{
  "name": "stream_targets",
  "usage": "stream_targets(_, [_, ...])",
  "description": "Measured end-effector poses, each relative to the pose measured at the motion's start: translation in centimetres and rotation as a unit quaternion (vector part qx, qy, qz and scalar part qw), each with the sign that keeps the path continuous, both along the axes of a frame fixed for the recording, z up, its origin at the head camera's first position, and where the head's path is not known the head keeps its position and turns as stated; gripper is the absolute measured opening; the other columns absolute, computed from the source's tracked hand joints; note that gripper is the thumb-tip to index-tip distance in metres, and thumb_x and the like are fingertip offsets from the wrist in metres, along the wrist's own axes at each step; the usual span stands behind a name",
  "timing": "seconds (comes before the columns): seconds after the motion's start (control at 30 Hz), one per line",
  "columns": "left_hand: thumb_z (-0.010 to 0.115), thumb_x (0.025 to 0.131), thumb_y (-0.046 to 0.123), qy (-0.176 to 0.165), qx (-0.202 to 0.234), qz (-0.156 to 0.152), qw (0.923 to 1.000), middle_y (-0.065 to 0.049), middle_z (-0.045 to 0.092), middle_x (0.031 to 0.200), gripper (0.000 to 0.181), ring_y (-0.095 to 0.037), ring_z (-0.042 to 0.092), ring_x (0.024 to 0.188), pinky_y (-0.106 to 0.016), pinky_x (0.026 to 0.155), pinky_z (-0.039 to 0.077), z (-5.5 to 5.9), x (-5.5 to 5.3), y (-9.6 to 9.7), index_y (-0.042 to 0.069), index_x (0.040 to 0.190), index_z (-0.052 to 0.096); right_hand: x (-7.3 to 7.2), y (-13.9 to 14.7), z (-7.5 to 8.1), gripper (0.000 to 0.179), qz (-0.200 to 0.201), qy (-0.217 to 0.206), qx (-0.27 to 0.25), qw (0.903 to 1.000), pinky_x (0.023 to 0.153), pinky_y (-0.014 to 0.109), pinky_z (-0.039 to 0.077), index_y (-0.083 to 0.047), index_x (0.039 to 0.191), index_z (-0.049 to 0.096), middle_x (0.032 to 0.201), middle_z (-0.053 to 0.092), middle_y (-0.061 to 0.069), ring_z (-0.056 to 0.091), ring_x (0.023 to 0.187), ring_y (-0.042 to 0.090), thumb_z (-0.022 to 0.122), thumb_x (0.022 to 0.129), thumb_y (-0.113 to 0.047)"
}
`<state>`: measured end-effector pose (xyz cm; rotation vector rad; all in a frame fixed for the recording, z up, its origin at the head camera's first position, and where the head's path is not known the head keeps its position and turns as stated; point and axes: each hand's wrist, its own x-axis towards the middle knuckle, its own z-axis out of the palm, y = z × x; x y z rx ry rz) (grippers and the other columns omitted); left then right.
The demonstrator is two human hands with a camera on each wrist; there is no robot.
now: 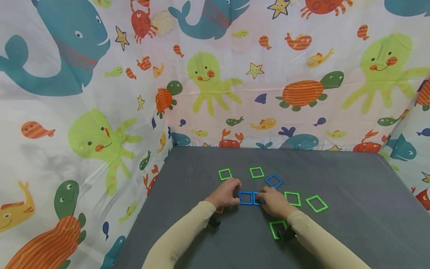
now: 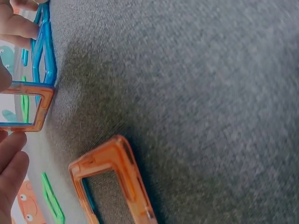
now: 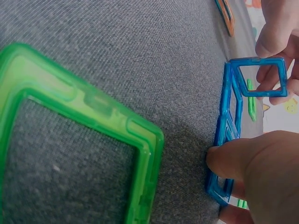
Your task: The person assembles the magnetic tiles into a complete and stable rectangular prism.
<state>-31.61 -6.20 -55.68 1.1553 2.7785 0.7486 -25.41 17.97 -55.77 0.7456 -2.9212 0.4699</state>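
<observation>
Two square blue magnetic tile frames lie flat side by side on the grey cloth; the left one (image 1: 246, 192) and the right one (image 3: 216, 192) meet edge to edge. My left hand (image 1: 227, 192) pinches another square magnetic tile (image 2: 45, 108) between thumb and fingers. That tile stands upright at the left edge of the flat pair; it looks orange in the left wrist view and blue in the right wrist view. My right hand (image 1: 275, 202) grips the right flat tile, thumb on its near edge and fingertips on the far side.
An orange tile (image 2: 125, 161) lies beside my left wrist, and a green tile (image 3: 88, 100) below my right wrist. Farther back are green tiles (image 1: 255, 167) and a tilted blue tile (image 1: 279, 185); more green tiles (image 1: 292, 192) lie right. A printed sea-animal curtain (image 1: 235, 123) borders the grey table.
</observation>
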Motion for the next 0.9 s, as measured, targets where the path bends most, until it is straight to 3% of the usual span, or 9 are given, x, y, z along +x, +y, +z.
stream_targets(0.57, [0.078, 0.079, 0.013, -0.020, 0.014, 0.013, 0.9996, 0.000, 0.060, 0.104, 0.037, -0.011, 0.051, 0.093, -0.023, 0.086, 0.048, -0.6, 0.4, 0.1, 0.010, 0.112, 0.061, 0.1, 0.0, -0.6, 0.024, -0.007, -0.001, 0.001, 1.0000, 0.079, 0.051, 0.056, -0.012, 0.103, 0.077, 0.108, 0.067, 0.011, 0.063, 0.099, 0.032, 0.075, 0.082, -0.002])
stream_targets(0.9, [0.084, 0.079, 0.013, -0.025, 0.008, 0.025, 0.9993, -0.003, 0.062, 0.114, 0.053, -0.012, 0.055, 0.099, -0.026, 0.089, 0.051, -1.7, 0.3, 0.0, 0.010, 0.124, 0.056, -0.3, 0.1, -0.6, 0.025, -0.003, 0.005, -0.006, 1.0000, 0.076, 0.052, 0.055, -0.013, 0.103, 0.077, 0.108, 0.067, 0.012, 0.063, 0.097, 0.033, 0.073, 0.082, -0.001])
